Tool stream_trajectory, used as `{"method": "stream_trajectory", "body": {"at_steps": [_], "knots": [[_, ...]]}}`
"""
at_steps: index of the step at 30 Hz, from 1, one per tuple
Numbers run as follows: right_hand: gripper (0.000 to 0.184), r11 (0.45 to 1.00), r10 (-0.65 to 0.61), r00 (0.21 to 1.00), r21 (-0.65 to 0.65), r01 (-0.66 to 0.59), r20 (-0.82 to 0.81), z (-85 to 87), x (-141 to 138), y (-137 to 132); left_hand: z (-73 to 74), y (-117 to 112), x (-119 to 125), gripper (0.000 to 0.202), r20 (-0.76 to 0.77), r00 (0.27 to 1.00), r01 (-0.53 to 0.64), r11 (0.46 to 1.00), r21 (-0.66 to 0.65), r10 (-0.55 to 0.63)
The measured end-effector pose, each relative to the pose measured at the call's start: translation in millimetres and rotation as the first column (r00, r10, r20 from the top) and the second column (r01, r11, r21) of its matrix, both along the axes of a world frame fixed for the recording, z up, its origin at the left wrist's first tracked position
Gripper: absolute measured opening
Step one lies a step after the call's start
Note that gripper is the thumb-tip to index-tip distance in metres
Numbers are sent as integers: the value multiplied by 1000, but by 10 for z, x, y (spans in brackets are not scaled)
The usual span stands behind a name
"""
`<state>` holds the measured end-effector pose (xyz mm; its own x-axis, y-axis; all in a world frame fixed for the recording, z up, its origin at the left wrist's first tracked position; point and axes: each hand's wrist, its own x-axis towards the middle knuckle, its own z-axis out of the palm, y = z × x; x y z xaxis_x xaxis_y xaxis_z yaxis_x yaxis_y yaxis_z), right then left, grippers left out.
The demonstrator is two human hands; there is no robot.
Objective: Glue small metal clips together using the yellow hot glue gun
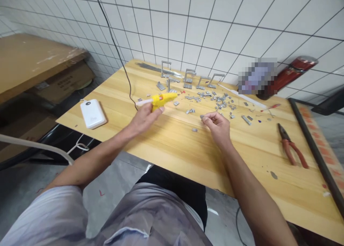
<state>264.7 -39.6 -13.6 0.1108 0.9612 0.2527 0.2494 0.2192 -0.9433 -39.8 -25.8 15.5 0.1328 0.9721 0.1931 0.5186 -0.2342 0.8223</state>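
Observation:
My left hand (145, 116) is closed around the handle of a yellow hot glue gun (162, 99), its nozzle pointing right above the table. A whitish glue stick (143, 102) shows at its rear. Between the thumb and fingertips of my right hand (218, 126) is a small grey piece (202, 117), partly hidden by the fingers. Another grey piece (194, 130) lies on the table just left of that hand. Beyond both hands, many small grey pieces (221, 102) are scattered. Several grey bent frames (189, 77) stand on small bases at the back.
Pliers (288, 145) with red handles lie at right, near a dark-edged frame (317, 152). A white power bank (92, 113) sits at the left edge. A dark cord (125, 68) runs to the table. Thin grey strips (158, 69) and a red bottle (294, 72) are at the back.

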Motion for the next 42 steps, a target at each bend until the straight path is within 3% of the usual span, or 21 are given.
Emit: {"method": "stream_trajectory", "body": {"at_steps": [5,16,29,42], "knots": [[17,998,4,995,-63,-10,-101,17,4,16,-117,-277,384,16,-90,970,237,956,172,-224],[19,999,5,998,-42,-2,65,-86,29,-11,-303,-343,358,25,-155,925,372,909,188,-346],[16,1000,8,979,20,-12,204,-7,-15,-70,-380,-324,371,25,-174,917,391,897,205,-359],[12,1000,-6,985,30,1,172,10,-27,-79,-354,-330,382,22,-182,918,386,900,203,-353]]}}
